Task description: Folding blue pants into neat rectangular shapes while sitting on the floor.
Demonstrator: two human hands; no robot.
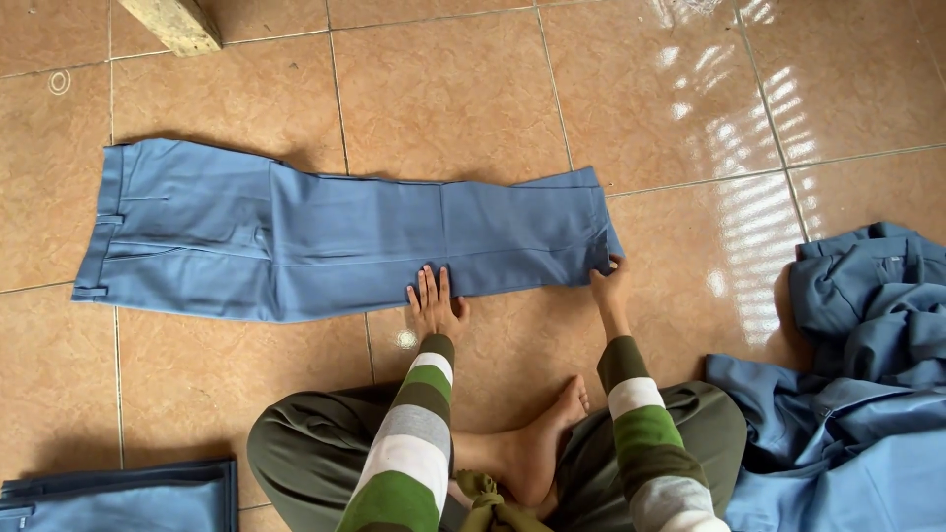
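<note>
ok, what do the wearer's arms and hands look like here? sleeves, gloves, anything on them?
Both arms wear long knit sleeves in wide horizontal bands of green, white, grey and dark olive, reaching the wrists. The left hand and right hand are bare: no gloves, and no rings, watch or markings that I can make out.

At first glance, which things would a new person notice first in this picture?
Blue trousers lie flat across the tiled floor, waistband to the left. The left hand presses flat on their lower edge, and the right hand holds the hem end. A heap of blue clothes lies at the right.
</note>
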